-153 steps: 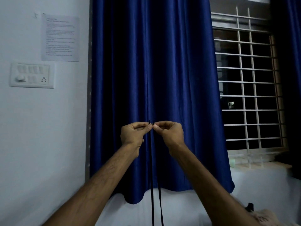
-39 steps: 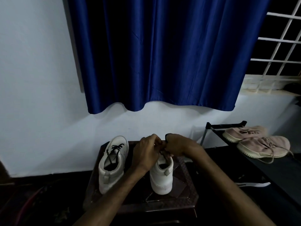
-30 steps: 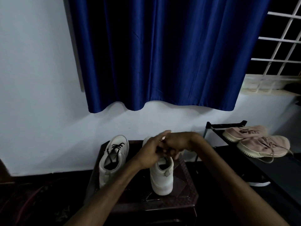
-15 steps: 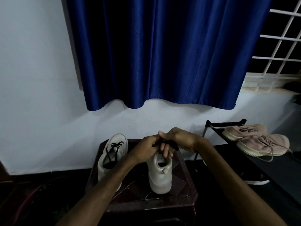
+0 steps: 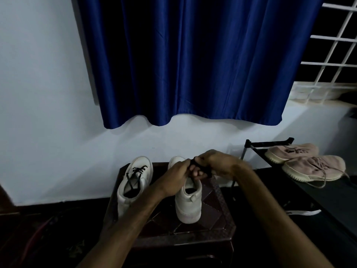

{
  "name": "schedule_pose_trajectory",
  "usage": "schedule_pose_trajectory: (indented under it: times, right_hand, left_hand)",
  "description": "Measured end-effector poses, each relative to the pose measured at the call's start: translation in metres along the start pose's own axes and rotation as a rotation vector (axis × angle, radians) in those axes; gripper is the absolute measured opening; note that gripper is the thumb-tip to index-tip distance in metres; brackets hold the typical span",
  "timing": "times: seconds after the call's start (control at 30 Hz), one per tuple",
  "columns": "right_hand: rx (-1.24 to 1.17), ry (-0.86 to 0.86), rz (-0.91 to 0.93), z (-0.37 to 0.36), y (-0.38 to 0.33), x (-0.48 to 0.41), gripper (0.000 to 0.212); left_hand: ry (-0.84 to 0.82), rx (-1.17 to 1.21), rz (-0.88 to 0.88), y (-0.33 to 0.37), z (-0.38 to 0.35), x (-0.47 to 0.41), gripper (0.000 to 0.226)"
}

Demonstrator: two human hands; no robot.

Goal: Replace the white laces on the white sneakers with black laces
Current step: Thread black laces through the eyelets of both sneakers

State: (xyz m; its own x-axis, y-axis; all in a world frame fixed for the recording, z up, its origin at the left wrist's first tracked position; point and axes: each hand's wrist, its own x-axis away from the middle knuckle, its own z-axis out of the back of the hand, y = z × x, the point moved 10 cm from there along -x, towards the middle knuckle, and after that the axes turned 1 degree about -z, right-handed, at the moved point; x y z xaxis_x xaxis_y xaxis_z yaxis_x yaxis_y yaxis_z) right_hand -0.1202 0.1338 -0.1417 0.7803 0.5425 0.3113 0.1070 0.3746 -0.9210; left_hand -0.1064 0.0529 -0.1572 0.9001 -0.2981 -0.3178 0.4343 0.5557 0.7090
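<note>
Left hand point(image 5: 173, 176), right hand point(image 5: 217, 163) down; lace point(image 5: 193, 162) between

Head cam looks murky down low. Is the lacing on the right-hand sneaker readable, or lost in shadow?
Head view: dim, floor near black, wall brighter; left hand and right hand hold the black lace over the right sneaker, eyelets hidden behind them; lacing on the left sneaker reads clearly; window grille skews at the edge.

blue curtain point(image 5: 183, 59), pink sneakers point(image 5: 309, 165), window grille point(image 5: 332, 51)
</note>
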Motion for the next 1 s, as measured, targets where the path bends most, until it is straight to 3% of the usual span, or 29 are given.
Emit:
schedule_pose_trajectory:
  times: [0.1, 0.17, 0.23, 0.33, 0.43, 0.53, 0.63, 0.73, 0.8, 0.9, 1.0]
  right_hand:
    - [0.373, 0.418, 0.14, 0.009, -0.014, 0.001, 0.037]
    - [0.642, 0.691, 0.292, 0.012, -0.027, 0.013, 0.021]
    - [0.83, 0.747, 0.369, 0.005, -0.031, 0.018, 0.009]
    - [1.099, 0.62, 0.36, -0.007, -0.025, 0.009, 0.015]
    - [1.013, 0.576, 0.358, 0.0, -0.024, 0.014, 0.021]
    - [1.094, 0.485, 0.365, -0.013, -0.022, 0.016, 0.025]
    - [1.118, 0.519, 0.368, -0.009, -0.022, 0.018, 0.02]
    - [0.939, 0.543, 0.4, 0.003, -0.022, 0.023, 0.012]
    - [0.804, 0.549, 0.385, 0.012, -0.02, 0.025, 0.011]
    - [0.602, 0.539, 0.363, 0.017, -0.019, 0.03, 0.011]
    - [0.501, 0.489, 0.319, 0.011, -0.017, 0.031, 0.012]
  left_hand:
    - [0.022, 0.006, -0.015, -0.004, 0.0, -0.002, 0.018]
    - [0.02, -0.008, -0.018, -0.003, 0.0, -0.003, 0.019]
    - [0.026, -0.034, -0.014, -0.002, 0.0, -0.002, 0.02]
    - [0.044, -0.106, -0.009, -0.007, 0.002, -0.002, 0.018]
    - [0.041, -0.221, 0.017, -0.011, 0.006, -0.006, 0.02]
    - [0.011, -0.359, 0.002, -0.005, 0.005, -0.008, 0.017]
    - [-0.003, -0.363, 0.02, 0.001, 0.008, -0.007, 0.021]
    - [0.004, -0.288, 0.047, 0.0, 0.012, -0.002, 0.024]
    - [-0.048, -0.238, 0.119, -0.009, 0.01, 0.003, 0.049]
    - [-0.245, -0.254, 0.364, -0.025, -0.003, 0.012, 0.094]
    - [-0.247, -0.403, 0.515, -0.028, -0.002, 0.012, 0.094]
